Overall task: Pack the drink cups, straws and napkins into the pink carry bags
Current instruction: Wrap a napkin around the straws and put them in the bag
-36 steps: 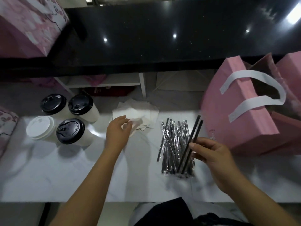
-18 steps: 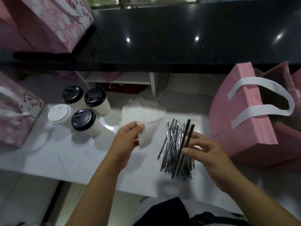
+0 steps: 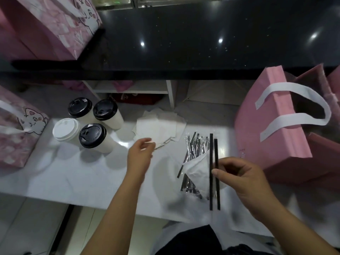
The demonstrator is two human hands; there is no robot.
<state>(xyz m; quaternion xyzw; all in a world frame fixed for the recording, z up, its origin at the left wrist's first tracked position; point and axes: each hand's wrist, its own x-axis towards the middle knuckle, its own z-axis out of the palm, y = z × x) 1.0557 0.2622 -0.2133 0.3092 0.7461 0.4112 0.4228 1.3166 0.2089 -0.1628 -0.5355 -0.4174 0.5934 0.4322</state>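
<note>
White stone counter [image 3: 73,181] is carrying everything, under a glossy black ledge [image 3: 184,43]. The right hand [image 3: 244,183] is pinching two black straws [image 3: 211,196] together with a folded napkin [image 3: 196,173] between thumb and curled fingers, above the heap of wrapped straws [image 3: 196,146]. The left hand [image 3: 139,155] is nipping the edge of the top sheet [image 3: 156,142] on the napkin pile [image 3: 160,124], fingers nearly closed. The thin straws are sitting loosely in the pinch and could be slipping or scissoring apart on the way to the open pink carry bag [image 3: 266,140] at right, whose white handle [image 3: 294,124] is drooping across its mouth and might be snagging them. A quick left-hand pull may be dragging several sheets along. Four lidded cups [image 3: 92,135] are standing at left beside cat-printed bags [image 3: 16,137], not yet packed.
</note>
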